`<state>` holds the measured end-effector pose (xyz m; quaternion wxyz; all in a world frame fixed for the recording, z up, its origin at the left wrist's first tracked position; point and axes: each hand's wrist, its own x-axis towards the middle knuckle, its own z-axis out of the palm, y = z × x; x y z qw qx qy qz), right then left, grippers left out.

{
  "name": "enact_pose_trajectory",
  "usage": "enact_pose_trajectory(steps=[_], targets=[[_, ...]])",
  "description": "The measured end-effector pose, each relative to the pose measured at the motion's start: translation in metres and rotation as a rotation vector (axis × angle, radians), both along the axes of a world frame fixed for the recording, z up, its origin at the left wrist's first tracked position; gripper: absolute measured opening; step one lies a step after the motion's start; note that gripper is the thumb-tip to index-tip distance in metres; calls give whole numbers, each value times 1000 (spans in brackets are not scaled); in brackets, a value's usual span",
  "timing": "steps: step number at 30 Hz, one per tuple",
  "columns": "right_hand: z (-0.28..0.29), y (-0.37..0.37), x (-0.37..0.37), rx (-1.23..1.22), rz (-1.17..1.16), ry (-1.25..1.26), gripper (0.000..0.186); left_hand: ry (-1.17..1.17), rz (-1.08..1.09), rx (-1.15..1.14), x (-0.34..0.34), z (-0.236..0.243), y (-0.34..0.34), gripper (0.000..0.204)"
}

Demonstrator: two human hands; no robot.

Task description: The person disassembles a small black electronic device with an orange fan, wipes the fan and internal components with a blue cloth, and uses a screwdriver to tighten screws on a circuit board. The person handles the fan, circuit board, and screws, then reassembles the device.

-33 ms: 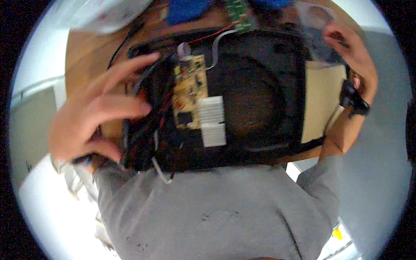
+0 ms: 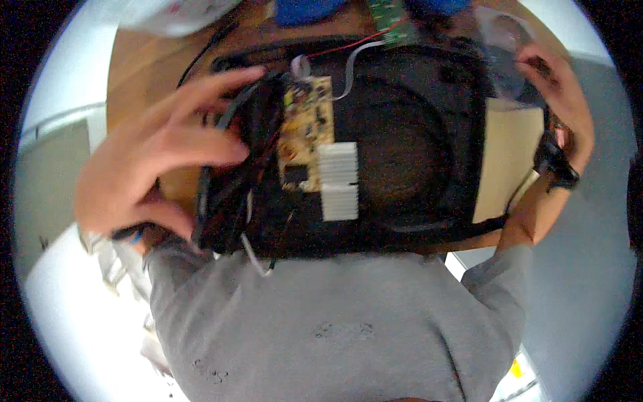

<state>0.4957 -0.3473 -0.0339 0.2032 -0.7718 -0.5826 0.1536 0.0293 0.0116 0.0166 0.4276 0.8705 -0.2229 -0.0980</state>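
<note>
A black plastic housing [image 2: 412, 208] with a round recess holds a tan circuit board [image 2: 301, 127], a white finned heatsink [image 2: 339, 187], dark cables and a cream panel [image 2: 509, 161] at its right. My left hand [image 2: 157, 151] grips the housing's left edge, fingers over the side, thumb low; it is blurred. Beyond the right edge, my right hand [image 2: 559, 90] has curled fingers beside a clear plastic bag [image 2: 502, 47]; what they hold is unclear. A green board [image 2: 392, 30] at the top joins the housing by red and white wires.
Under the housing is a wooden table [image 2: 137, 67]. Along its far edge lie a white bag [image 2: 167, 13], blue objects [image 2: 301, 10] and a black cable [image 2: 207, 47]. My grey-clad torso borders the near side; a grey surface [image 2: 579, 281] shows at the right.
The housing with its boards sits slightly higher and further right in the picture. Both my hands and the items behind have shifted similarly.
</note>
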Motion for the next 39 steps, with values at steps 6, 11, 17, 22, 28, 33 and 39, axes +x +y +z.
enact_pose_trajectory(steps=[6,11,17,22,28,33,39], targets=[[28,19,-32,-108,37,1,15,33,-4,154,0,10,24,85],[48,63,-96,-108,365,-108,24,-30,0,268,8,16,12,84],[50,95,-178,-210,676,22,25,-43,49,283,-1,13,-10,82],[28,110,-220,-137,938,-58,18,-86,27,265,2,-2,-11,81],[13,123,-255,-16,1129,-121,14,-109,46,252,-8,-5,-14,79],[16,120,-250,-89,1217,-115,19,-107,64,224,-18,-10,-12,77],[7,123,-254,-51,1170,-110,21,-103,85,199,-26,-7,3,75]])
